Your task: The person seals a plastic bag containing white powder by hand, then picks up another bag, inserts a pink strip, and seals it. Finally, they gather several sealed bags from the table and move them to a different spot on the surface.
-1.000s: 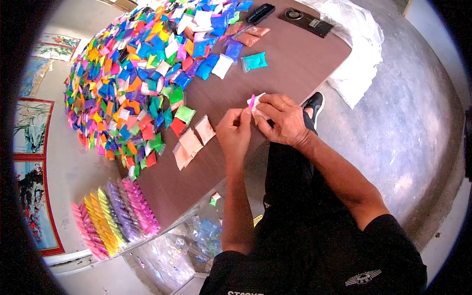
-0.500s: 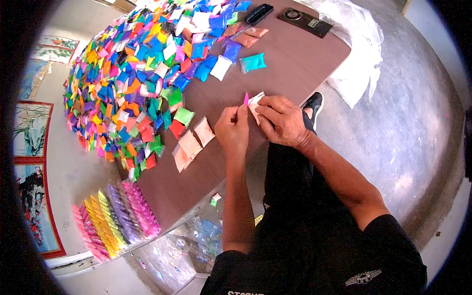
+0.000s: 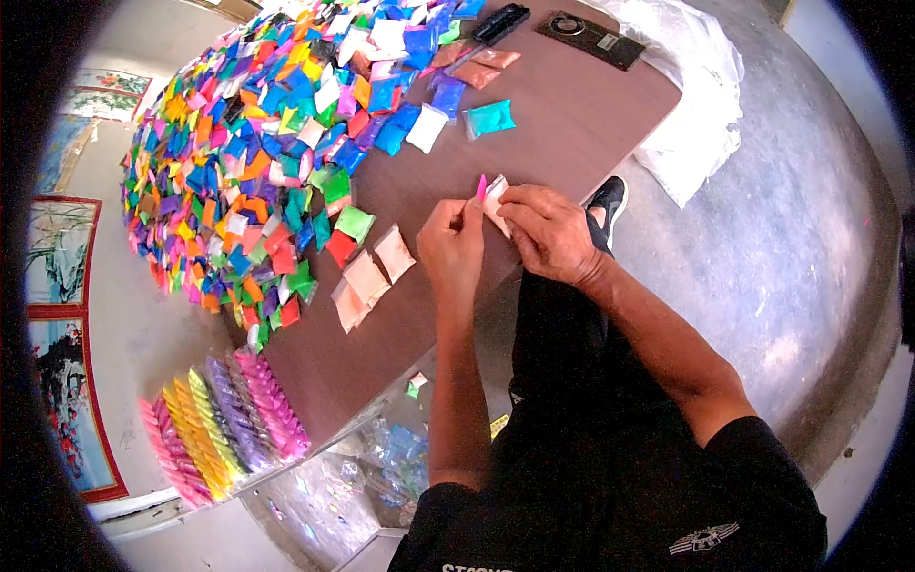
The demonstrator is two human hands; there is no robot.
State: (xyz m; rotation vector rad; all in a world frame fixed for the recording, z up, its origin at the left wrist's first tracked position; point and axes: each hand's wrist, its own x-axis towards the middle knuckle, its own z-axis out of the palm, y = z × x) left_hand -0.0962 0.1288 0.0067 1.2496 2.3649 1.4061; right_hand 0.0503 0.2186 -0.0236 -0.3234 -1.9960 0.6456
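Both hands are up close together over the near edge of the bench [image 3: 572, 124]. The right hand [image 3: 553, 234] is closed around a little white packet [image 3: 495, 198], held upright, probably so its top stays reachable. The left hand [image 3: 453, 250] pinches a pink strip [image 3: 480, 187] right against that top. A few peach packets [image 3: 367, 276] sit just left of the hands, apart from the big mixed pile [image 3: 257, 124] at far left, so they look sorted by colour.

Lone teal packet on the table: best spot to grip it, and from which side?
Probably pinch the teal packet across its narrow width, coming from above on its right: it lies flat and apart on bare table, while the white packet sits close on its left.
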